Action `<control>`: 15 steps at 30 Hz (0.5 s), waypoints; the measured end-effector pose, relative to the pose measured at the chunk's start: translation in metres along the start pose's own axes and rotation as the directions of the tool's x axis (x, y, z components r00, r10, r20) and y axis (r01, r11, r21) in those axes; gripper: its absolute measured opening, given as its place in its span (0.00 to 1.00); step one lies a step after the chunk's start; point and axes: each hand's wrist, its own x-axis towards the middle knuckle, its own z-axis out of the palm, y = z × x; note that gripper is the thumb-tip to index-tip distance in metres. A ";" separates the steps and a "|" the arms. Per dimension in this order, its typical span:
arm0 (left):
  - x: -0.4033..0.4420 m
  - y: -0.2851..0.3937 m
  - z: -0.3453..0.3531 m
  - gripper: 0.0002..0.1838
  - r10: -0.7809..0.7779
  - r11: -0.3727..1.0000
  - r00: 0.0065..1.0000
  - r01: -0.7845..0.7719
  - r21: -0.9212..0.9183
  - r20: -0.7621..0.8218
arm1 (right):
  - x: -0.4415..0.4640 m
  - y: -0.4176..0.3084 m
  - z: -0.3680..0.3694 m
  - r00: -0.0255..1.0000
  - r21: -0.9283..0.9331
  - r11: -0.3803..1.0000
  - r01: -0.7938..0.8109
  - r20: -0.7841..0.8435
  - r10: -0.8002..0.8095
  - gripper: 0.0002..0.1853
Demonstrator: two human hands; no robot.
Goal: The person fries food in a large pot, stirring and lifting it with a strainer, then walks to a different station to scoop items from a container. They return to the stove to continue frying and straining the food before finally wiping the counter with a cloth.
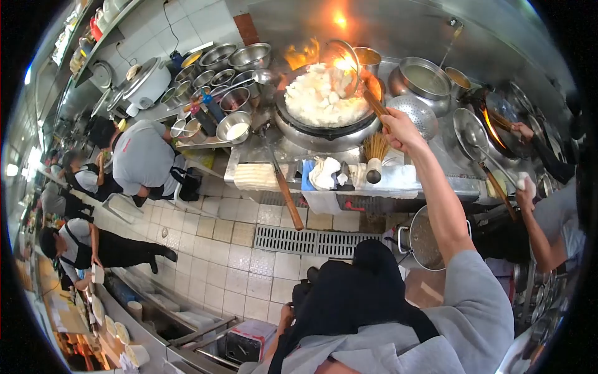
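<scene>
My right hand [405,129] is closed around the wooden handle of a wok ladle [374,103]. Its round metal head tilts over the right side of a large wok [311,132]. A heap of white, pale food [324,100] fills the wok; its exact kind is unclear. Orange flames [304,55] rise behind and around the food. Low by my body, my left hand [286,315] shows only partly beside a dark object, its fingers too hidden to read. A bamboo brush [375,149] and a perforated strainer [414,115] are near my right hand.
A wooden-handled tool [285,187] juts over the counter edge. Folded cloths [324,172] lie along the front. Metal bowls [249,56] crowd the left; a pot of liquid [423,76] stands right. A large pot [430,240] is below. Co-workers [143,153] are at left and right.
</scene>
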 end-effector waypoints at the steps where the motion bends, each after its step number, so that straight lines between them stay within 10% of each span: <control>1: -0.004 0.013 -0.001 0.17 -0.018 1.000 0.999 0.019 -0.025 0.035 | 0.000 -0.001 0.004 1.000 -0.031 0.999 0.016 -0.009 -0.017 0.14; 15: 0.050 -0.056 0.025 0.18 0.045 0.991 0.999 -0.046 0.126 0.011 | -0.049 0.017 -0.035 0.996 0.507 0.860 -0.056 -0.027 0.081 0.18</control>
